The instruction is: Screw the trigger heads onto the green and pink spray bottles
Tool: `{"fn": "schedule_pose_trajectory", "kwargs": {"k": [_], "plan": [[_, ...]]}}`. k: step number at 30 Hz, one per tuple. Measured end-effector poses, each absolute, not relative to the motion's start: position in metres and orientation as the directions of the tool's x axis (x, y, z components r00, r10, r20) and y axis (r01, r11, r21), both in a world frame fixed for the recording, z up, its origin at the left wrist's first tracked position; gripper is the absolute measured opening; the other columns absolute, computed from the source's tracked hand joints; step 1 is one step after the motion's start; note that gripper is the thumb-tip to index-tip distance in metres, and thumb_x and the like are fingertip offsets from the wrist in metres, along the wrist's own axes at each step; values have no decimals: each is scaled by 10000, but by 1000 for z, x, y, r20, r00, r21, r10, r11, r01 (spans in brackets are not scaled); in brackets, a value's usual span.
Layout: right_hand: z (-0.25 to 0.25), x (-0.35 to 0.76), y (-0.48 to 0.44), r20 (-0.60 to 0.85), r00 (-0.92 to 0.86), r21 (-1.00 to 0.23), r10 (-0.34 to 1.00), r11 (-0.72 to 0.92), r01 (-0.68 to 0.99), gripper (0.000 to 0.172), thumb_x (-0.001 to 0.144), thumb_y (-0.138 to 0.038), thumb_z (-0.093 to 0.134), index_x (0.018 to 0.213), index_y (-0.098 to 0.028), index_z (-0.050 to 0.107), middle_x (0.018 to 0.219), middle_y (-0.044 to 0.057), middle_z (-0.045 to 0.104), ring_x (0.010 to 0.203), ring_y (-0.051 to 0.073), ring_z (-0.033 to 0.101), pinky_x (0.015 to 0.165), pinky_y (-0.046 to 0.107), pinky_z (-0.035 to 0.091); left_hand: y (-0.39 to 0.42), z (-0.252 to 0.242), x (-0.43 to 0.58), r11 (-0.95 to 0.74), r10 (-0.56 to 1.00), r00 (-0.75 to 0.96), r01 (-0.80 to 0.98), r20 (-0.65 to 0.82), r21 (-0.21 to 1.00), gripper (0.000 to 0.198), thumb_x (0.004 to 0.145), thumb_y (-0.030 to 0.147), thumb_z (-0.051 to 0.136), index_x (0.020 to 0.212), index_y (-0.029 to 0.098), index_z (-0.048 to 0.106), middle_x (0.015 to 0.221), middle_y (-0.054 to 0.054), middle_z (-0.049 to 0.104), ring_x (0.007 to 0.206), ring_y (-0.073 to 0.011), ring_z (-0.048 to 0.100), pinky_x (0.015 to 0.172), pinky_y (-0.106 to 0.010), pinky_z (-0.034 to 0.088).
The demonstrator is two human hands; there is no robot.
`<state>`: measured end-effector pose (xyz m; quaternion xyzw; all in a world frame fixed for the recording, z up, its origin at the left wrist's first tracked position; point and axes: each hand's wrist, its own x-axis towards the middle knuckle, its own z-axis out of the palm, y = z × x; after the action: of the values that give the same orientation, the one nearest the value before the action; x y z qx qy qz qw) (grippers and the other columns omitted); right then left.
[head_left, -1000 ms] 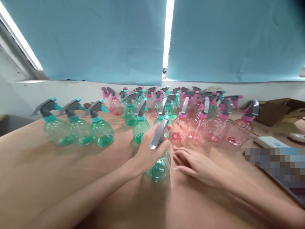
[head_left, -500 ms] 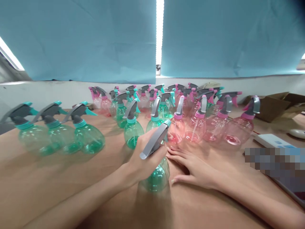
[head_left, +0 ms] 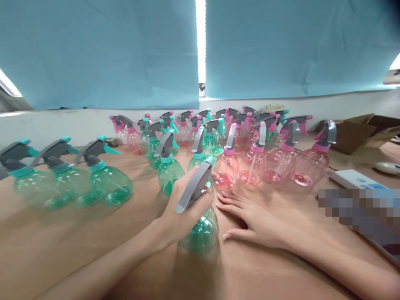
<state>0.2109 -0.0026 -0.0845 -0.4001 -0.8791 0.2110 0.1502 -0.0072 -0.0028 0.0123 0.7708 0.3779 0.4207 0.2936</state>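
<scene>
My left hand point(head_left: 184, 204) is wrapped round the neck of a green spray bottle point(head_left: 201, 237) with a grey trigger head, upright in front of me. Its fingertips are partly hidden behind the neck. My right hand point(head_left: 250, 218) lies flat on the table point(head_left: 256, 275) just right of that bottle, fingers spread, holding nothing. Right behind my left hand stand two more green spray bottles point(head_left: 168, 177). To their right is a row of several pink spray bottles point(head_left: 226, 168), nearest to my right fingertips.
Several green spray bottles point(head_left: 112, 185) stand in a row at the left. Many green and pink bottles crowd the back by the white wall. An open cardboard box point(head_left: 353, 133), a white box point(head_left: 358, 179) and a white computer mouse point(head_left: 387, 168) are at the right.
The camera view has turned slightly, so the scene sits a little further left. My left hand still grips the green spray bottle; my right hand still lies flat.
</scene>
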Motion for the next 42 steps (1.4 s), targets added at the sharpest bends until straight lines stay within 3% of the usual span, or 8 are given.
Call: {"fn": "schedule_pose_trajectory", "kwargs": {"k": [10, 14, 22, 28, 32, 37, 42], "plan": [[-79, 210, -5, 139, -640, -425, 756, 629, 651, 647, 920, -580, 547, 1464, -241, 460, 1512, 102, 452, 1413, 328, 363, 1168, 558, 253, -3, 7, -1, -481, 862, 335, 305, 380, 822, 309, 791, 218, 545, 1099, 210, 527, 900, -16, 622, 750, -152, 640, 600, -247, 507], [-77, 209, -5, 134, -646, -417, 751, 634, 651, 646, 932, -579, 523, 1471, -231, 450, 1514, 96, 450, 1411, 313, 369, 1168, 535, 272, -2, 3, -3, -495, 856, 339, 322, 390, 807, 377, 770, 180, 562, 1146, 204, 531, 1089, -61, 650, 740, -135, 652, 585, -243, 521], [-77, 209, -6, 120, -644, -391, 755, 633, 668, 637, 942, -559, 521, 1485, -243, 422, 1524, 93, 435, 1420, 305, 356, 1175, 532, 254, 1, -3, -3, -582, 806, 356, 329, 473, 744, 472, 763, 108, 548, 1211, 249, 498, 1175, -18, 656, 680, -75, 646, 643, -221, 546], [-80, 210, -5, 137, -644, -436, 753, 630, 643, 649, 935, -595, 504, 1471, -234, 446, 1519, 99, 441, 1416, 307, 363, 1168, 532, 275, 6, -2, -8, -601, 784, 432, 347, 447, 720, 430, 781, 163, 590, 1197, 216, 498, 1060, -46, 655, 680, -114, 642, 590, -250, 528], [-79, 209, -6, 147, -631, -449, 762, 620, 644, 628, 931, -593, 512, 1447, -236, 483, 1510, 97, 454, 1409, 323, 371, 1161, 553, 277, 10, 1, -12, -602, 769, 500, 359, 397, 713, 436, 771, 217, 624, 1190, 225, 503, 1115, -76, 647, 715, -141, 639, 568, -268, 516], [-75, 208, -7, 155, -632, -437, 759, 627, 645, 594, 935, -558, 535, 1445, -258, 484, 1495, 92, 478, 1398, 326, 386, 1171, 561, 239, 9, -2, -10, -583, 784, 450, 297, 428, 756, 366, 788, 245, 604, 1143, 231, 515, 931, -33, 651, 668, -139, 607, 556, -261, 497], [-73, 207, -8, 128, -626, -426, 769, 613, 665, 622, 931, -570, 535, 1459, -248, 467, 1503, 102, 466, 1414, 339, 353, 1155, 567, 270, 6, -4, -9, -556, 798, 436, 268, 415, 787, 382, 822, 265, 588, 1191, 232, 490, 934, -28, 636, 683, -140, 597, 550, -250, 473]]}}
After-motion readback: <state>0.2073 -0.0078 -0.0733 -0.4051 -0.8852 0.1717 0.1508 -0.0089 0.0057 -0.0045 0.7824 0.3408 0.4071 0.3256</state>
